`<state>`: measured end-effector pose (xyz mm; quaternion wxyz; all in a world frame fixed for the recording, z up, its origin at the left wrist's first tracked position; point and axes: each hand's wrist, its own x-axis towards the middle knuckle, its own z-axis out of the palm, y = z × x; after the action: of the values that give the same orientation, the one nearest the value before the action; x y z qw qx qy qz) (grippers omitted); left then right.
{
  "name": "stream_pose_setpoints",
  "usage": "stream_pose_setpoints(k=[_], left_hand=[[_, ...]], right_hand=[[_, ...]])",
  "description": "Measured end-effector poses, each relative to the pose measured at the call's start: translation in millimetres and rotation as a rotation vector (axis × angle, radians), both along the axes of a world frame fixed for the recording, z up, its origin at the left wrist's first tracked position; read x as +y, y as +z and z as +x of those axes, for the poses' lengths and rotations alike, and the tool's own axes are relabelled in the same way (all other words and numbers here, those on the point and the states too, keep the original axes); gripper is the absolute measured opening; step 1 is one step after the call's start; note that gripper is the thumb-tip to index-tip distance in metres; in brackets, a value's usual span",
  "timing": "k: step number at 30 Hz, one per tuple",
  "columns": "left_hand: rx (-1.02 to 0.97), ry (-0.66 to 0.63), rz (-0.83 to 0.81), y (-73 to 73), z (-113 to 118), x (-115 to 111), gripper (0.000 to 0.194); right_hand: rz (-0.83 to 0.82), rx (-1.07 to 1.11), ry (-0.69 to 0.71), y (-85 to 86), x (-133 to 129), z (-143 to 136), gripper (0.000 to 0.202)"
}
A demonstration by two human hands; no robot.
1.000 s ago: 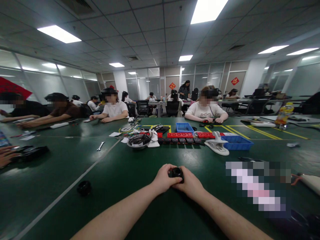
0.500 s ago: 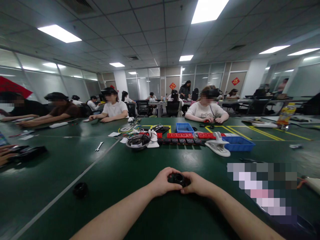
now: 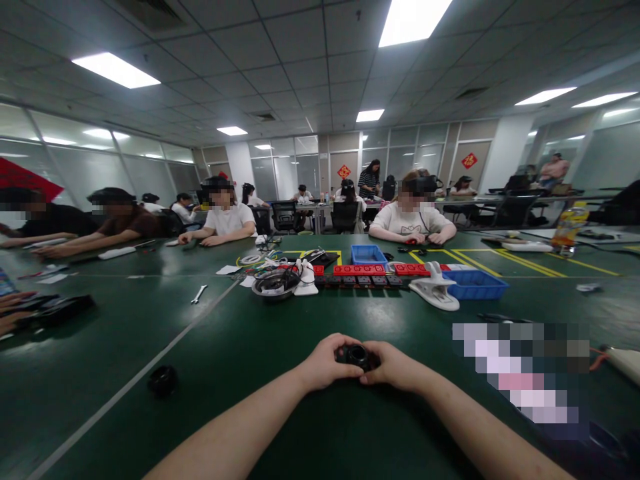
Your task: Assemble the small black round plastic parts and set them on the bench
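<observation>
Both my hands are closed around a small black device with a round, ring-like opening (image 3: 357, 355) that faces up toward me. My left hand (image 3: 327, 363) grips its left side, fingers over the far edge and thumb along the near side. On its right side, my right hand (image 3: 387, 363) holds it the same way, and the two thumbs nearly meet in front. Its exact kind cannot be made out, and the fingers cover much of it. A separate round black part (image 3: 163, 381) lies on the green table to the left of my forearms.
An open-end wrench (image 3: 199, 294) lies at left. Beyond my hands are a row of red and black power sockets (image 3: 360, 281), a white clamp (image 3: 434, 288), a blue tray (image 3: 475, 285) and a bowl of cables (image 3: 274, 285). Several people sit around the table.
The view has shifted very slightly. Both hands keep their hold on the black device in almost the same place.
</observation>
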<state>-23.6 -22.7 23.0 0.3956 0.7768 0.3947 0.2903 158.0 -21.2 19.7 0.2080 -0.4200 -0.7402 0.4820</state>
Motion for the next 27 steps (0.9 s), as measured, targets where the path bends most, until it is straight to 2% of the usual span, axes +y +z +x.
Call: stream_pose_setpoints(k=[9,17,20,23,25,27], left_hand=[[-0.014,0.033,0.000,-2.9,2.6,0.3,0.046],[-0.044,0.133,0.021,-4.0,9.4,-7.3,0.043],[-0.025,0.249,0.065,-8.1,14.8,-10.0,0.041],[-0.025,0.369,0.102,-13.3,20.2,-10.2,0.038],[-0.032,0.412,0.119,-16.2,21.9,-9.0,0.036],[-0.038,0.418,0.124,-18.0,21.4,-7.4,0.036]], right_hand=[[0.075,-0.086,-0.084,4.2,-2.4,-2.7,0.039],[0.236,-0.198,-0.142,-5.2,2.8,-4.7,0.036],[0.318,-0.277,-0.230,-8.7,0.6,-11.3,0.036],[0.427,-0.409,-0.398,-10.5,-6.9,-24.0,0.029],[0.490,-0.490,-0.489,-10.9,-12.6,-32.2,0.022],[0.521,-0.533,-0.516,-10.8,-16.6,-36.9,0.020]])
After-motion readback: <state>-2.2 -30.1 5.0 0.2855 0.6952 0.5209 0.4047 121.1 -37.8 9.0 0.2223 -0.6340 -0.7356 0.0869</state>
